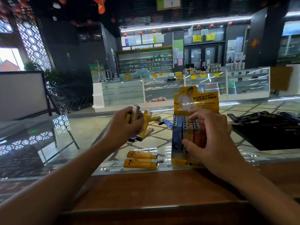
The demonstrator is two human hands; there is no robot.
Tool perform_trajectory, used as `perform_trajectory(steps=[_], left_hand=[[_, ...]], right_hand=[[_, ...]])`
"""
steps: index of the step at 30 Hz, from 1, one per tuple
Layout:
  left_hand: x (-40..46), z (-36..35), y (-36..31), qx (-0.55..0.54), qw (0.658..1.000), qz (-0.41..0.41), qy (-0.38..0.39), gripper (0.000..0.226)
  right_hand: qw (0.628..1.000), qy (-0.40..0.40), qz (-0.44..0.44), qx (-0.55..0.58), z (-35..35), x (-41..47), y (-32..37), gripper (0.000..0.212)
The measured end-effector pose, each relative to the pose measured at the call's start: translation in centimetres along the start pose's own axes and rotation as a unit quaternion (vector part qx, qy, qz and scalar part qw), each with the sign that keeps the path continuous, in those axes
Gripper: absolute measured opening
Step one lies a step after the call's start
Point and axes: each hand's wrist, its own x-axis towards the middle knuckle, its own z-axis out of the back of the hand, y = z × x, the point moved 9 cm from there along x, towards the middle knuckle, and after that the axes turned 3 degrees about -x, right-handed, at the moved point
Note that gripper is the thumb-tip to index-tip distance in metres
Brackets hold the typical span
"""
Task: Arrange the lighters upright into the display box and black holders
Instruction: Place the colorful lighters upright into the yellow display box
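A yellow display box (196, 98) stands on the glass counter, holding rows of upright blue, yellow and orange lighters (186, 127). My right hand (214, 137) wraps the front of these rows, fingers over the tops and thumb low on a yellow one. My left hand (125, 127) is raised to the left of the box and grips a few yellow lighters (134, 114). Two yellow lighters (141, 159) lie flat near the counter's front. More loose yellow lighters (148, 122) and a blue one (167, 123) lie behind my left hand. Black holders (267, 127) sit at the right.
The glass counter (90, 127) ends at a wooden edge (154, 189) close to me. A white board on a stand (22, 93) is at the left. Shop counters and shelves (178, 88) fill the background.
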Motion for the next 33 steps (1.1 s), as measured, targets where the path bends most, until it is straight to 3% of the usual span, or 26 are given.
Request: perform_trajectory(steps=[5,8,10,14,19,24,29,33], left_hand=[[0.2,-0.3,-4.9,-0.109,0.994,-0.012,-0.027,0.005],[0.2,-2.1,-7.4,-0.135,0.99,-0.036,-0.013,0.006],[0.2,-3.6,-8.5,-0.118,0.991,-0.06,0.003,0.008],[0.8,-5.9,-8.8,-0.078,0.992,-0.096,0.032,0.013],[1.6,-5.7,-7.9,0.045,0.99,-0.134,0.027,0.032],[1.1,-5.4,-7.6,0.082,0.987,-0.132,0.032,0.033],[0.6,-5.5,-7.0,-0.026,0.993,-0.111,0.04,0.023],[0.2,-5.6,-6.8,-0.091,0.99,-0.09,0.057,0.027]], right_hand=[[0.994,-0.004,-0.054,0.096,0.8,1.2,-0.1,0.023],[0.973,-0.003,-0.09,0.211,1.5,3.8,-0.1,0.022],[0.961,0.037,-0.111,0.252,1.3,5.8,-0.3,0.023],[0.964,0.123,-0.077,0.224,0.0,8.3,-1.0,0.018],[0.961,0.035,-0.077,0.264,0.2,8.8,-2.9,0.01],[0.949,0.043,-0.099,0.297,-0.1,8.5,-3.0,0.028],[0.935,0.084,-0.081,0.334,0.0,8.2,-2.6,0.039],[0.936,0.068,-0.053,0.341,0.4,8.2,-1.9,0.029]])
